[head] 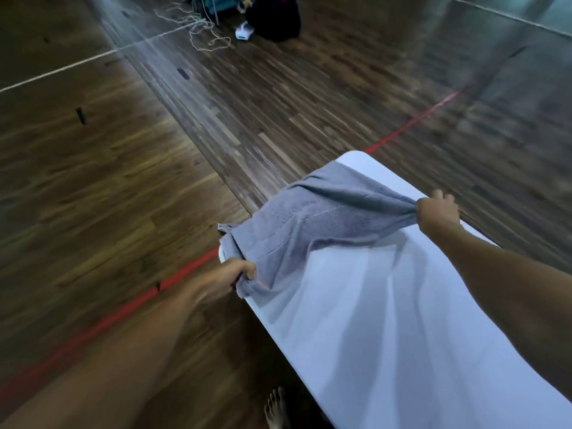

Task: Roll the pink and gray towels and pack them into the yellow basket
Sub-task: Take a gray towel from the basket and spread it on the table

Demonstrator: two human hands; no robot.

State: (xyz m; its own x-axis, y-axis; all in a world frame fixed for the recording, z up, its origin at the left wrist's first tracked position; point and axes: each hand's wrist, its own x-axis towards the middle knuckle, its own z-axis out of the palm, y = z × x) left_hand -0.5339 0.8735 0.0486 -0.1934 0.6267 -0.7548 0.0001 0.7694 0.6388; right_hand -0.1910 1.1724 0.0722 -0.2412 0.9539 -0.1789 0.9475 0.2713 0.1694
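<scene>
A gray towel (312,212) lies spread over the far end of a white table (387,320), its far part flat and its near edge lifted. My left hand (238,274) grips the towel's near left corner at the table's left edge. My right hand (438,212) grips the near right corner, and the cloth is stretched taut between the two hands. No pink towel and no yellow basket are in view.
A dark wooden floor surrounds the table, crossed by a red line (123,314). My bare foot (275,410) stands by the table's left side. At the far top lie a tangle of string (201,29), a dark bag (275,17) and a white shoe (244,30).
</scene>
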